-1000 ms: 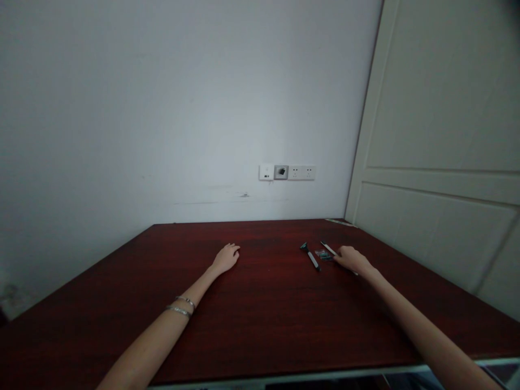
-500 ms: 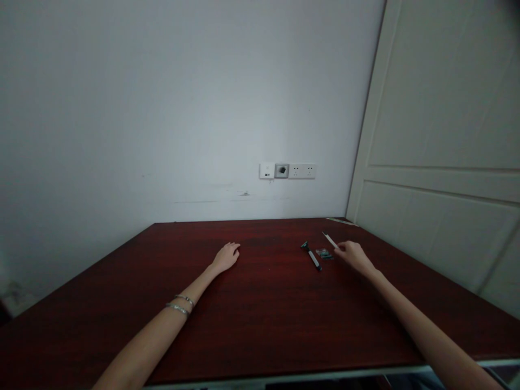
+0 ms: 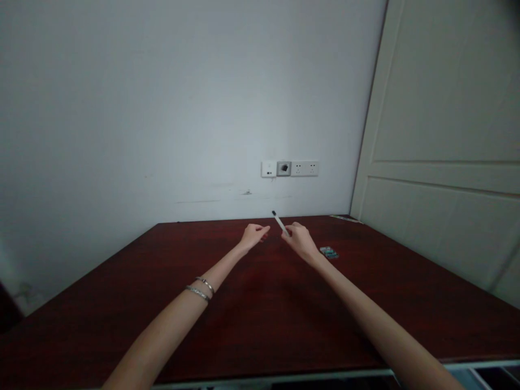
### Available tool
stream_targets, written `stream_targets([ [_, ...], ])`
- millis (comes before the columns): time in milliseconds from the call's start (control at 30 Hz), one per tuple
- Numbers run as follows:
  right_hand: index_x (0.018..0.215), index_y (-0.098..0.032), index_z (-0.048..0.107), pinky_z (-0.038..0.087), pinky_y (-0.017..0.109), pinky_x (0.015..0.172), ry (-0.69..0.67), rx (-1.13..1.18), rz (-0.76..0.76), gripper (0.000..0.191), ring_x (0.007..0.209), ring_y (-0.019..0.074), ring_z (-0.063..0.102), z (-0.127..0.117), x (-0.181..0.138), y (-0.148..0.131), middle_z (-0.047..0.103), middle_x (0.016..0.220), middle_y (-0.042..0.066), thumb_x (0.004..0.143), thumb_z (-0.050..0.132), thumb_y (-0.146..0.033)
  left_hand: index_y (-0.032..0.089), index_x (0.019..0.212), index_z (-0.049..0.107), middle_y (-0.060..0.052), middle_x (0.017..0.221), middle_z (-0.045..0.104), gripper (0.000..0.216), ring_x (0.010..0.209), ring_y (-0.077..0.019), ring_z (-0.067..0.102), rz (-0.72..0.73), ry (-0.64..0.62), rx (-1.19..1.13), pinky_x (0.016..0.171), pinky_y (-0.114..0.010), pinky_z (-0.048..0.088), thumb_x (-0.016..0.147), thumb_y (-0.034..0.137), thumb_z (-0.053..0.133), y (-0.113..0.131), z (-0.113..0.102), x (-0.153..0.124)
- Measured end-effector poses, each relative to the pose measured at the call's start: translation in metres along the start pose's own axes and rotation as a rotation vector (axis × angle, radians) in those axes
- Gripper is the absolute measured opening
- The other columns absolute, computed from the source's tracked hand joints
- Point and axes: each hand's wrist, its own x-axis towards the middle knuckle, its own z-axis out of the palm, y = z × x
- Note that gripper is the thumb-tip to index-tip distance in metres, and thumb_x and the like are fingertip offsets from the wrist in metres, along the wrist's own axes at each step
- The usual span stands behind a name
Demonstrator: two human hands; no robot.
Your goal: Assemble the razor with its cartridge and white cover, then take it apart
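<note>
My right hand [image 3: 299, 239] is closed around a thin white stick [image 3: 279, 221] with a dark tip, held slanting up and to the left above the dark red table [image 3: 260, 314]. My left hand [image 3: 253, 235] hovers just left of it, fingers loosely apart and holding nothing, its fingertips close to the stick. Two bangles [image 3: 200, 288] sit on my left forearm. A small bluish packet [image 3: 329, 252] lies on the table just right of my right wrist. The black-handled razor seen before is out of sight behind my right hand.
A white wall with a row of sockets [image 3: 290, 168] rises behind the table. A pale door [image 3: 439, 162] stands at the right. A thin flat strip [image 3: 344, 218] lies at the table's far right corner.
My right hand picked the white stick off the table and carried it left and up. My left hand lifted off the table and moved right to meet it.
</note>
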Motion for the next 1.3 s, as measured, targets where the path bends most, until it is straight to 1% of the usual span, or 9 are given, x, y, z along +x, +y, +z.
stream_targets([
  [133, 0.091, -0.015, 0.064, 0.037, 0.022, 0.065, -0.073, -0.042, -0.040, 0.026, 0.077, 0.0166, 0.059, 0.001, -0.003, -0.032, 0.058, 0.090, 0.009, 0.086, 0.044, -0.031, 0.006, 0.077, 0.065, -0.009, 0.068, 0.067, 0.035, 0.054, -0.0088, 0.060, -0.087, -0.030, -0.236, 0.053, -0.020, 0.051, 0.081, 0.039, 0.054, 0.015, 0.012, 0.000],
  [267, 0.099, -0.016, 0.061, 0.039, 0.024, 0.065, -0.136, -0.102, -0.047, 0.028, 0.081, 0.0187, 0.060, 0.001, -0.005, -0.045, 0.056, 0.100, 0.012, 0.089, 0.041, -0.033, 0.006, 0.069, 0.063, -0.005, 0.058, 0.063, 0.032, 0.045, -0.0072, 0.056, -0.119, 0.037, -0.258, 0.048, -0.019, 0.050, 0.080, 0.035, 0.057, 0.017, 0.012, -0.002],
  [367, 0.100, -0.015, 0.060, 0.041, 0.025, 0.067, -0.166, -0.125, -0.039, 0.028, 0.083, 0.0202, 0.061, 0.004, -0.008, -0.050, 0.057, 0.102, 0.013, 0.090, 0.041, -0.032, 0.006, 0.064, 0.061, -0.004, 0.053, 0.061, 0.031, 0.043, -0.0091, 0.056, -0.156, 0.033, -0.212, 0.047, -0.022, 0.051, 0.080, 0.033, 0.057, 0.013, 0.009, -0.001],
  [500, 0.099, -0.013, 0.062, 0.043, 0.026, 0.069, -0.208, -0.123, -0.044, 0.030, 0.085, 0.0222, 0.062, 0.013, -0.012, -0.057, 0.061, 0.098, 0.015, 0.089, 0.041, -0.033, 0.007, 0.057, 0.059, -0.005, 0.049, 0.060, 0.028, 0.043, -0.0121, 0.058, -0.188, -0.030, -0.056, 0.048, -0.025, 0.052, 0.076, 0.028, 0.058, 0.007, 0.004, 0.003],
  [667, 0.097, -0.012, 0.064, 0.045, 0.030, 0.071, -0.248, -0.128, -0.028, 0.030, 0.087, 0.0249, 0.063, 0.021, -0.014, -0.064, 0.063, 0.098, 0.018, 0.088, 0.043, -0.032, 0.008, 0.056, 0.060, -0.005, 0.047, 0.060, 0.019, 0.046, -0.0142, 0.060, -0.248, -0.076, 0.119, 0.050, -0.025, 0.054, 0.071, 0.020, 0.058, 0.005, 0.000, 0.006],
  [900, 0.089, -0.010, 0.066, 0.046, 0.030, 0.070, -0.273, -0.104, -0.049, 0.031, 0.082, 0.0261, 0.064, 0.020, -0.019, -0.069, 0.066, 0.091, 0.019, 0.086, 0.044, -0.031, 0.008, 0.058, 0.059, -0.003, 0.043, 0.057, 0.012, 0.045, -0.0141, 0.060, -0.308, -0.147, 0.168, 0.051, -0.024, 0.054, 0.068, 0.014, 0.056, 0.005, -0.004, 0.008],
  [1067, 0.085, -0.010, 0.068, 0.045, 0.030, 0.071, -0.234, -0.084, -0.004, 0.036, 0.083, 0.0262, 0.064, 0.011, -0.021, -0.053, 0.067, 0.087, 0.019, 0.084, 0.043, -0.037, 0.008, 0.059, 0.059, -0.004, 0.042, 0.056, 0.010, 0.042, -0.0134, 0.058, -0.332, -0.215, 0.214, 0.050, -0.026, 0.055, 0.067, 0.014, 0.058, -0.005, -0.007, 0.011],
  [1167, 0.084, -0.009, 0.068, 0.044, 0.031, 0.073, -0.239, -0.131, 0.077, 0.036, 0.085, 0.0271, 0.064, 0.002, -0.019, -0.027, 0.067, 0.087, 0.021, 0.083, 0.044, -0.036, 0.009, 0.056, 0.058, -0.004, 0.042, 0.056, 0.011, 0.042, -0.0142, 0.058, -0.328, -0.240, 0.284, 0.050, -0.028, 0.056, 0.065, 0.014, 0.060, -0.013, -0.004, 0.013],
  [1300, 0.087, -0.009, 0.067, 0.045, 0.032, 0.067, -0.320, -0.218, 0.205, 0.032, 0.084, 0.0292, 0.064, -0.011, -0.018, 0.021, 0.066, 0.091, 0.021, 0.079, 0.047, -0.033, 0.010, 0.048, 0.057, -0.006, 0.041, 0.056, 0.015, 0.040, -0.0160, 0.057, -0.306, -0.314, 0.443, 0.050, -0.032, 0.056, 0.063, 0.014, 0.060, -0.015, 0.006, 0.012],
])
